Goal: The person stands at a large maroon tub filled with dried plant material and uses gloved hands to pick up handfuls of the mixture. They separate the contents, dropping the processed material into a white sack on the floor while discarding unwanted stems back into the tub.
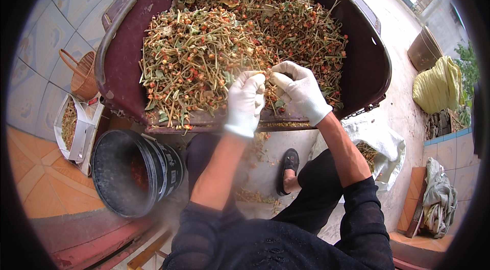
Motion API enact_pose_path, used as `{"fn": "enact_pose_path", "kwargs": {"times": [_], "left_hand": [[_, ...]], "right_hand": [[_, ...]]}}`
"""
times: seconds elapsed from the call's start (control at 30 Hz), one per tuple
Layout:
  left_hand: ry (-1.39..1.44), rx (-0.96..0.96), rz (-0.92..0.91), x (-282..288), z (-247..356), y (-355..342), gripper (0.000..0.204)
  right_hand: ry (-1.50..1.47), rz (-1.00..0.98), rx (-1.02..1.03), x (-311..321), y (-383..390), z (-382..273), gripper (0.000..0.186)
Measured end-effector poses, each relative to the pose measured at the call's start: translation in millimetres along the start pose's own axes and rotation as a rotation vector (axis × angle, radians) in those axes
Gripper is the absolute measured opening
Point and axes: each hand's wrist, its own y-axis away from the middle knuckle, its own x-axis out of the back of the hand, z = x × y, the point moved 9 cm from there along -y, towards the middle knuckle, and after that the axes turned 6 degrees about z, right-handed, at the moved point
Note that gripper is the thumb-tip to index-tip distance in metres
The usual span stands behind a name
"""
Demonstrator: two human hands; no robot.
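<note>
A maroon cart bed (121, 61) holds a heap of dried stems, leaves and small red-orange berries (189, 61). Both my hands wear white gloves and meet just above the front of the heap. My left hand (245, 101) has its fingertips pinched on a small plant piece (266, 75). My right hand (298, 89) pinches at the same piece from the right, its other fingers curled. The piece is small and partly hidden by the fingertips.
At left stand a black bucket (166, 165), a wicker basket (81, 79) and a white box (81, 135) of plant bits. A white sack (388, 150) lies at my right. Farther right are a brown container (423, 48), a yellow sack (436, 89) and a grey bundle (436, 193).
</note>
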Motion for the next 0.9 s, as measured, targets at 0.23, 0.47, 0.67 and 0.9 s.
{"fn": "enact_pose_path", "kwargs": {"times": [0.23, 0.47, 0.67, 0.9], "left_hand": [[0.335, 0.207, -0.162, -8.5, -14.7, 2.1, 0.006], [0.1, 0.109, -0.04, -3.4, -8.5, 3.2, 0.01], [-0.369, -0.058, -0.073, -22.2, 16.4, 14.1, 0.023], [-0.717, -0.563, -0.11, -27.3, 34.9, 15.7, 0.023]], "right_hand": [[-0.281, -0.115, -0.056, -8.3, -6.6, 13.3, 0.016], [-0.329, -0.136, -0.076, -1.8, -5.6, 8.6, 0.014], [-0.182, -0.138, -0.077, 11.4, -8.1, 10.8, 0.016], [-0.089, -0.139, -0.07, 13.8, -2.2, 1.8, 0.022]]}}
